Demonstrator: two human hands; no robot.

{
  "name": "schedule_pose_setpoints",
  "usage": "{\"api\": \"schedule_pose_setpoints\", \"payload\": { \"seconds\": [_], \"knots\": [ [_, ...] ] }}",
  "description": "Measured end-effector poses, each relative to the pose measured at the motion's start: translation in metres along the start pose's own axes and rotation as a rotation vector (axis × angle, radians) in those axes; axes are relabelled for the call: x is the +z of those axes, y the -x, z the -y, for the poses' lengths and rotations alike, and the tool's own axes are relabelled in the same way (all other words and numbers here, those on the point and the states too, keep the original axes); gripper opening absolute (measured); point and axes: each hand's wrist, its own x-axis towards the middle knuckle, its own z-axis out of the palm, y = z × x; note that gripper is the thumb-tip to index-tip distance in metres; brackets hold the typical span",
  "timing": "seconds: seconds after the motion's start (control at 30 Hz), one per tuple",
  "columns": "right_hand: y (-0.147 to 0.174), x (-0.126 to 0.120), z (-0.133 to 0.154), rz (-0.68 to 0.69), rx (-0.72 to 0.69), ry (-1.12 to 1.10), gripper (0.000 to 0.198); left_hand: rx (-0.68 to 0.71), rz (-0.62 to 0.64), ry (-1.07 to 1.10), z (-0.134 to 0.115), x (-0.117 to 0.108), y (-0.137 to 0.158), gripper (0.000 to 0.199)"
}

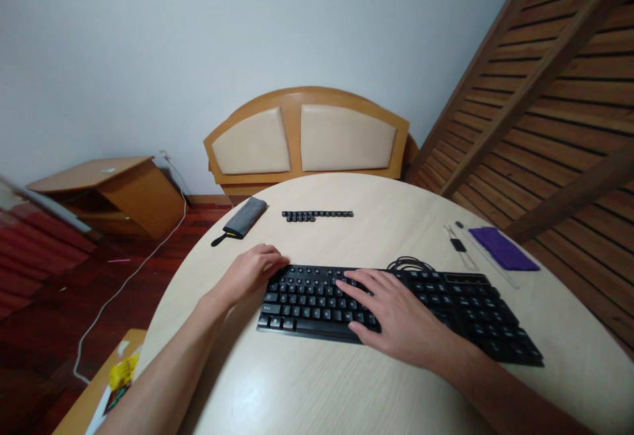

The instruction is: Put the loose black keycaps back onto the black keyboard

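A black computer keyboard (317,327) lies at a slant on the round table. My left hand (252,268) is at its upper left corner, fingers curled and drawn together against the edge; whatever is between the fingertips is hidden. Over the middle keys rests my right hand (391,309), its fingers spread and stretched out, thumb near the front edge. Beyond the keyboard, several loose black keycaps (317,214) stand in two rows, the farther row longer. The keyboard's coiled cable (410,263) is bunched behind it.
On the light round table (277,375), a grey pouch (247,216) lies at left. A purple cloth (502,248) and a small wire tool with a black middle (458,245) are at right. A padded wooden headboard (341,138) stands behind; a slatted wooden panel (545,92) rises at right.
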Motion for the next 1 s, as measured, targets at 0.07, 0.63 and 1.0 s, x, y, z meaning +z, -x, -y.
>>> {"api": "schedule_pose_setpoints", "payload": {
  "seconds": [0.07, 0.63, 1.0],
  "knots": [
    [0.0, 0.0, 0.0, 0.003, 0.002, 0.001, 0.059, -0.001, 0.001, -0.025, -0.001, -0.001, 0.001, 0.028],
    [0.0, 0.0, 0.0, -0.007, 0.005, -0.001, 0.059, -0.137, 0.077, -0.201, -0.017, -0.009, 0.0, 0.025],
    [0.0, -0.001, 0.001, 0.007, 0.013, 0.005, 0.059, -0.055, 0.124, 0.155, 0.0, -0.021, 0.007, 0.026]
  ]
}}
